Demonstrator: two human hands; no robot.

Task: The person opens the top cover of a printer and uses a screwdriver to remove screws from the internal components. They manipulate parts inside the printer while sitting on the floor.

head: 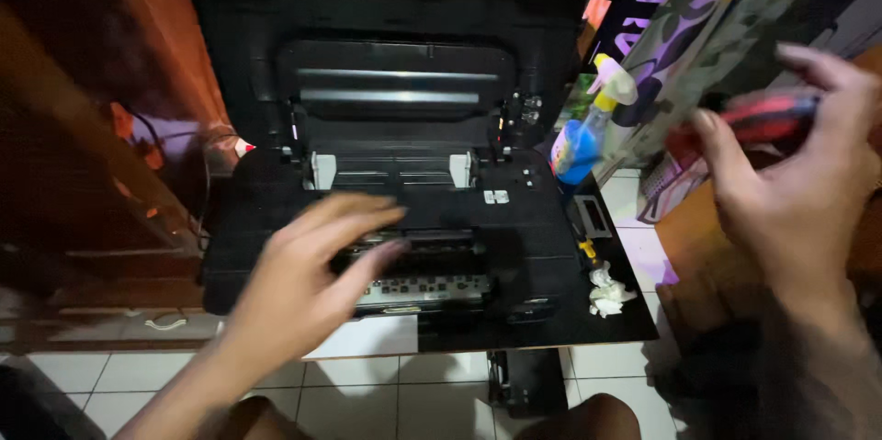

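A black printer with its lid raised stands on the tiled floor in front of me. My left hand hovers over its open front slot with the fingers spread, holding nothing. My right hand is raised at the right and grips a tool with a red and black handle, blurred by motion. The printer's inner mechanism shows below my left fingers.
A blue and yellow spray bottle stands right of the printer. A crumpled white tissue lies on the black board under the printer. Wooden furniture is at the left, colourful boxes at the right.
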